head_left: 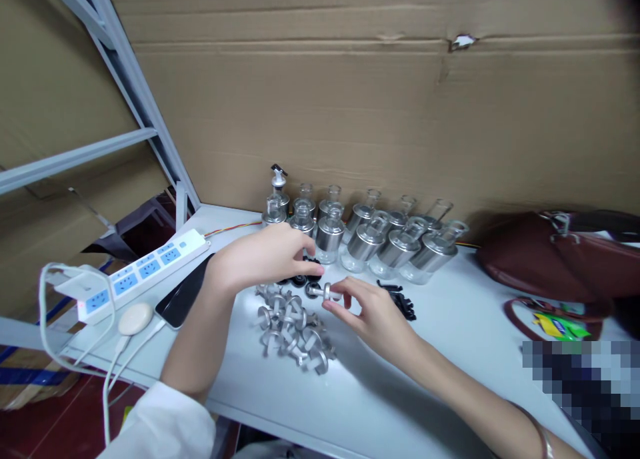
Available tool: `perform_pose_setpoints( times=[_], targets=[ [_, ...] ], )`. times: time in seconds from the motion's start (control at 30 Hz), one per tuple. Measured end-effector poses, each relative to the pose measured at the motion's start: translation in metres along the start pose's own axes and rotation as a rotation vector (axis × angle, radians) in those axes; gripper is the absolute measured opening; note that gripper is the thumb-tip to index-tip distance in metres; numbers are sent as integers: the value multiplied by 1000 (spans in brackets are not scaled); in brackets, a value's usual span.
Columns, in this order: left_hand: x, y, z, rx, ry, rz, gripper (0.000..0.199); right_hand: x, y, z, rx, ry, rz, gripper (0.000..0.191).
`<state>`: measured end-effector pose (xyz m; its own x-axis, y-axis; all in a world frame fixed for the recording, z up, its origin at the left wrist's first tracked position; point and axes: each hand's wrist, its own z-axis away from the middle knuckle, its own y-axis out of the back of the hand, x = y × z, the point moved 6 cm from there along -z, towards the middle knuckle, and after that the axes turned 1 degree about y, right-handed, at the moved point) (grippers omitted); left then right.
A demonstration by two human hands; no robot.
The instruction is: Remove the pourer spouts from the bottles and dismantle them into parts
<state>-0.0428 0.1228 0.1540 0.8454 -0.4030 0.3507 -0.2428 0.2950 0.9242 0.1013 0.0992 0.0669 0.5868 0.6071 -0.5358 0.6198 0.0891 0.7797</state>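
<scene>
My right hand (373,309) pinches a silver metal pourer spout (327,291) between thumb and fingertips, its narrow end pointing left. My left hand (267,254) hangs over several small black rings (299,281), thumb and fingers apart; nothing shows between them, though some fingertips are hidden. Just below the hands lies a loose pile of similar silver spouts (293,329). To the right of my right hand is a heap of small black levers (400,300). Behind stand two rows of glass bottles with metal bands (330,229). The back-left bottle carries a fitted spout with a black lever (279,174).
On the left of the white table (360,392) lie a white power strip (145,272), a dark phone (185,292), a round white charger (135,319) and cables. A brown bag (540,259) rests at the right. A cardboard wall (320,112) closes the back.
</scene>
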Motion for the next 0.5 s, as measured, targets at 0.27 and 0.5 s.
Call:
perform_pose_setpoints(
  times=[0.27,0.5],
  targets=[
    [-8,4,1,12,35,28,32,18,-33,11,-205,-153,66,15],
    [-45,25,15,127,175,29,35,8,-41,11,-253,-112,1,19]
  ],
)
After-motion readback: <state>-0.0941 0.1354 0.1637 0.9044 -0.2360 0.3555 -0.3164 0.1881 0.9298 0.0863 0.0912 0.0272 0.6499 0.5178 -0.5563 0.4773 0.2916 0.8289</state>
